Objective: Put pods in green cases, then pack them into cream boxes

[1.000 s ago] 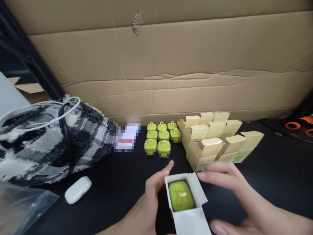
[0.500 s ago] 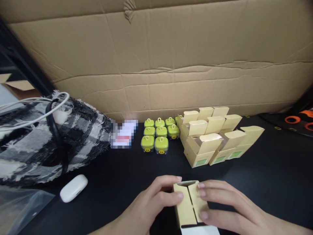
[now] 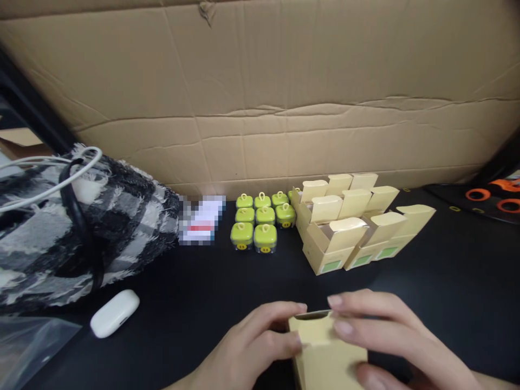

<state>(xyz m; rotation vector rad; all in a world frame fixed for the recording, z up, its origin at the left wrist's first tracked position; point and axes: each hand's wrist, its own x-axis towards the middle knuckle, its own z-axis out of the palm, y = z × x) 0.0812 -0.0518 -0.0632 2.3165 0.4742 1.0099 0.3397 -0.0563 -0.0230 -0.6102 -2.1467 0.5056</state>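
Observation:
A small cream-yellow cardboard box (image 3: 325, 357) is at the bottom centre, close in front of me, cut off by the lower edge. My left hand (image 3: 252, 344) grips its left side, thumb on the near face and fingers round the back corner. With my right hand (image 3: 390, 330) I hold the box's top flap, fingertips at the far right edge and thumb lower down by the right side. The flap lies over the top, with a dark narrow gap showing along the far edge. What is inside stays hidden.
Several lime-green lidded containers (image 3: 265, 238) stand in rows farther back. Beside them are several open-flapped cream boxes (image 3: 329, 252). At left lie a white case (image 3: 115, 314), a clear plastic bag (image 3: 36, 346) and a black-and-white plaid bundle (image 3: 134, 238). Orange-handled scissors (image 3: 507, 205) lie at right; a cardboard wall (image 3: 260, 70) rises behind.
The box's top flap has come over its two inner flaps, which are now covered. My right hand has shifted with it, while my left hand keeps its grip. The view has moved slightly.

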